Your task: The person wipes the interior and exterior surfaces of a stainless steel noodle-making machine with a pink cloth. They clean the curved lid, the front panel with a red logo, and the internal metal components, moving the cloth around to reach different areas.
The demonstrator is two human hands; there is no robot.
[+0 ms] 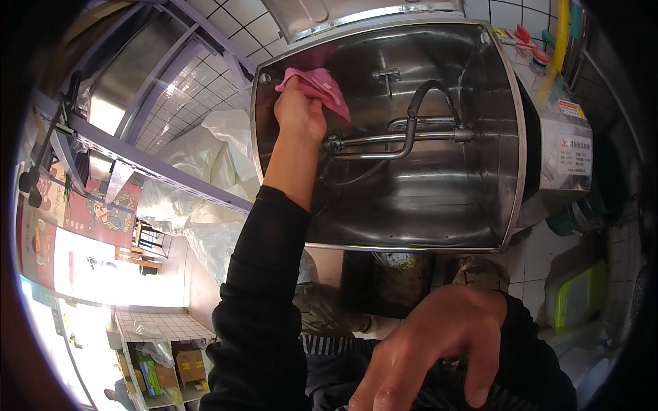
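Observation:
A pink cloth is gripped in my left hand, against the inner left wall near the back corner of a stainless steel mixer tub. The cloth hides most of my fingertips. Inside the tub, a curved metal mixing arm runs across from the left wall to the right one, and its bars shine. My right hand hangs in front of the tub, close to my body, with nothing in it. Its fingers are bent loosely and spread apart.
The tub's raised lid stands behind it. A purple-grey metal rack and clear plastic bags are at the left. The motor housing juts out at the right. A green-rimmed container and a dark tray lie lower down.

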